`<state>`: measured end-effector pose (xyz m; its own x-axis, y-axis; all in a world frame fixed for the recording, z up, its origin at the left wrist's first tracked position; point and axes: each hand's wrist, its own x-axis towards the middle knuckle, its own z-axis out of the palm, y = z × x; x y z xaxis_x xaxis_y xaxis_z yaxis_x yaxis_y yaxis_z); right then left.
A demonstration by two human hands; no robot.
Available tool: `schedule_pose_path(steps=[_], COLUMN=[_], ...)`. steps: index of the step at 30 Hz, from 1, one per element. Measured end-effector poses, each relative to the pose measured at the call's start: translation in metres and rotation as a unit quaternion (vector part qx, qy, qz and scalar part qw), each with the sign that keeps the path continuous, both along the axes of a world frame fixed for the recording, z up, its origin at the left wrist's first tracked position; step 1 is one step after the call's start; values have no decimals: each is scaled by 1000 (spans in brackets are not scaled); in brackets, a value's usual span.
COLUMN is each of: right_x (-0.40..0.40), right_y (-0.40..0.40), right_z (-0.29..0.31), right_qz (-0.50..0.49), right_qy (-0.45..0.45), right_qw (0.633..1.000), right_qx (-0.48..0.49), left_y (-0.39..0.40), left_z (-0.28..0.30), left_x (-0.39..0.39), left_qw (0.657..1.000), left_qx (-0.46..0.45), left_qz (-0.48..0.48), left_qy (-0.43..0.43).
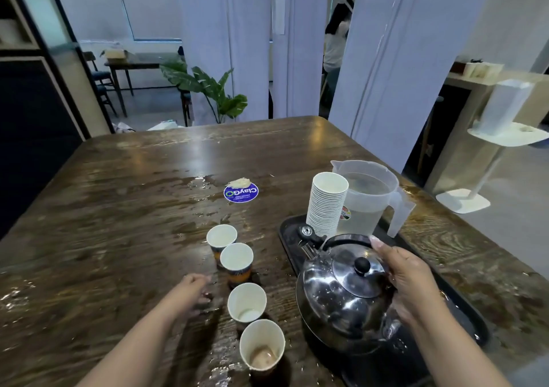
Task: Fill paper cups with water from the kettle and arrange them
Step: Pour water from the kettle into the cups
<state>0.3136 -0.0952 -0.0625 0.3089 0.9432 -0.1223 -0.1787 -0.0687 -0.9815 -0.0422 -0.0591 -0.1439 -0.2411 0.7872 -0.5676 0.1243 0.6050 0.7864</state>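
The kettle (pixel 346 291) was polished steel, round-bellied, with a black knob on its lid and a black handle arched over the top. It sat on the black tray (pixel 289 250) at the right of the wet wooden table (pixel 118 208). The right hand (pixel 413 282) was curled against the kettle's far side by the handle, though I could not tell how firmly it gripped. The left hand (pixel 197 293) rested on the tabletop, fingers loose, holding nothing, just beside four paper cups (pixel 248 302) lined in a row. A stack of white cups (pixel 326 205) and a clear plastic jug (pixel 371 196) stood behind the kettle. A round blue sticker (pixel 241 193) read "ClayGo", upside down.
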Motion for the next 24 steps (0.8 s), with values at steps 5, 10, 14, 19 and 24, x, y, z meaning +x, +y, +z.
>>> schedule_pose_path(steps=[5,10,14,19,24], right_x=[-10,-12,-11,-10,-9], right_y=[-6,-14,-22,-30,-34], right_z=[-3,-5,-4,-2,-1], right_qz=[45,81,115,141,163], right_qy=[3,-1,14,6,-33], right_qw=[999,997,993,990,986], right_qx=[-5,-15,0,-2,-18], left_y=[-24,-40,-48,-59,-75], left_z=[0,5,3,1,5], left_x=[6,22,33,45,59], left_qw=[988,980,983,985,981], left_qx=[-83,-106,-77,-53,-72], left_qz=[-63,-73,-62,-12,0], left_qy=[-113,-152,-154,-161,-182])
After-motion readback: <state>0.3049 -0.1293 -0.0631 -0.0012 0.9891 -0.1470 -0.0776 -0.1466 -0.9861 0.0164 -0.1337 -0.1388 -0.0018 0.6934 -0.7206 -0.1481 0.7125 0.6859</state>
